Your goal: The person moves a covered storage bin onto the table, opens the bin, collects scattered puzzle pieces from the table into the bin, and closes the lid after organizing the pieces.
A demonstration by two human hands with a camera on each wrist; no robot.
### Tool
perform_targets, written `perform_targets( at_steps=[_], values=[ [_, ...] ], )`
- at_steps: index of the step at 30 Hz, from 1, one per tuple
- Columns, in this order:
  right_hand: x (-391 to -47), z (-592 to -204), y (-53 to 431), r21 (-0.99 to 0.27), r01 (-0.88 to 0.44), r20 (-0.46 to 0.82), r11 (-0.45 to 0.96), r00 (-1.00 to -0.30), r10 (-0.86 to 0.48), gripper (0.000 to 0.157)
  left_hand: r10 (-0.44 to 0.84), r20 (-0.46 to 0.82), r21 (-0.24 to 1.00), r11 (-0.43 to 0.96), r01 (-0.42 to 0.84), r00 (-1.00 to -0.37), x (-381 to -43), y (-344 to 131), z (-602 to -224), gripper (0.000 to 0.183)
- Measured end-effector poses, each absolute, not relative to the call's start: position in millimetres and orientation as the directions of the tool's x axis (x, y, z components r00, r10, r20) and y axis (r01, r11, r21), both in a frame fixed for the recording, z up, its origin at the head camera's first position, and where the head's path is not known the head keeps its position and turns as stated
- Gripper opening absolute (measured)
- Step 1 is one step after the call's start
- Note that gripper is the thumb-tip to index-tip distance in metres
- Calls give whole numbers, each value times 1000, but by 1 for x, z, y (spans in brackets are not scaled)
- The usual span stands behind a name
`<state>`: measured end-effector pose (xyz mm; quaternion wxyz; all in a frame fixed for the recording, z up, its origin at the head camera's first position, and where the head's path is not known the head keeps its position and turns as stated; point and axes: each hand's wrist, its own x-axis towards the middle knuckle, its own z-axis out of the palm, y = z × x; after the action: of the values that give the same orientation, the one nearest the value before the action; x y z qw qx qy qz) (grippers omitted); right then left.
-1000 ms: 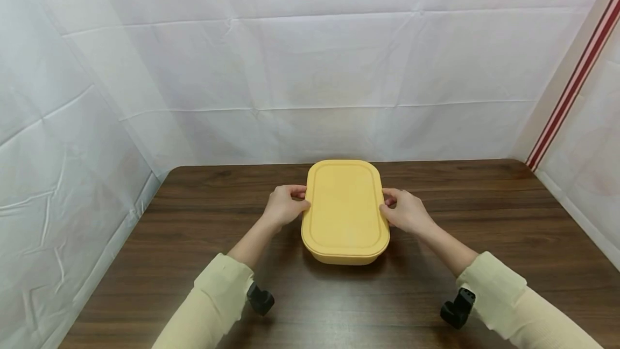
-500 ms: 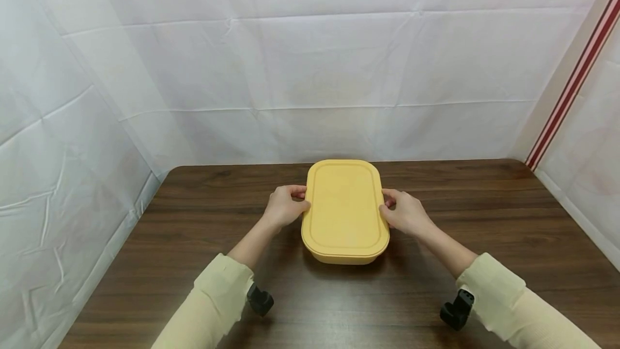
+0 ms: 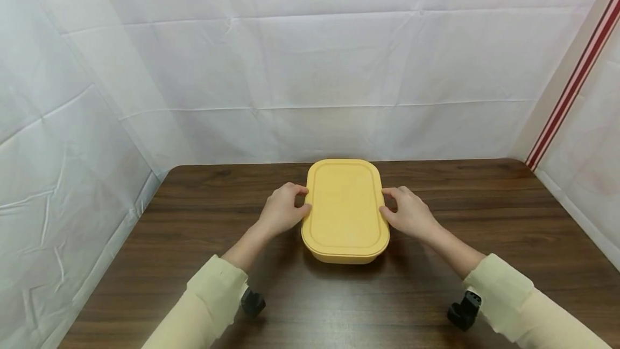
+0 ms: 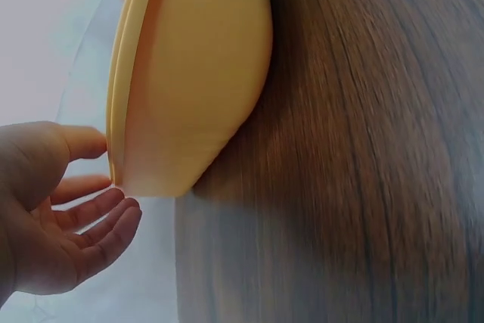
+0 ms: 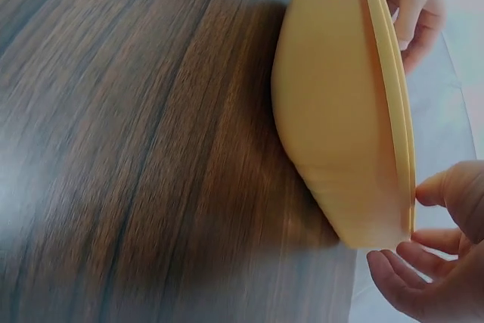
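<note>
In the head view a yellow rectangular lid [image 3: 345, 203] with rounded corners sits on a matching yellow food box [image 3: 343, 259] on the table. My left hand [image 3: 282, 210] pinches the lid's left edge between thumb and index fingertips. At the right edge, the thumb and index finger of my right hand [image 3: 410, 213] do the same. Below the rim, the other fingers of the left hand [image 4: 57, 209] curl loosely in the left wrist view. The right wrist view shows the box [image 5: 333, 111] from the side, its sides narrowing downward. What it contains is hidden.
The dark wooden table [image 3: 194, 214] reaches back to a white cloth wall [image 3: 310, 79]. More white sheeting hangs at the left, and a red-striped band [image 3: 576, 79] runs up the right corner. A small black device [image 3: 253, 302] is strapped at each wrist.
Both wrists have shifted slightly outward, and the gap between thumb and index finger looks wider on each hand. The lid and box have stayed in place.
</note>
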<state>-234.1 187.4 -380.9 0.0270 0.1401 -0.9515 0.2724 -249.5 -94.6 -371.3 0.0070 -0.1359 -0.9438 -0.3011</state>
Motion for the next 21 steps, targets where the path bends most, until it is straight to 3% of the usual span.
perform_targets(
  at_steps=[7, 21],
  values=[
    [-232, -382, 194, -427, -435, 181, 793, -900, -396, 49, 422, 123, 411, 802, 433, -898, -245, -104, -370, 43],
    [-228, -376, 203, -363, -550, 95, 752, -825, -558, 69, 594, 21, 345, 751, 564, -804, -240, -118, -364, 64]
  ],
)
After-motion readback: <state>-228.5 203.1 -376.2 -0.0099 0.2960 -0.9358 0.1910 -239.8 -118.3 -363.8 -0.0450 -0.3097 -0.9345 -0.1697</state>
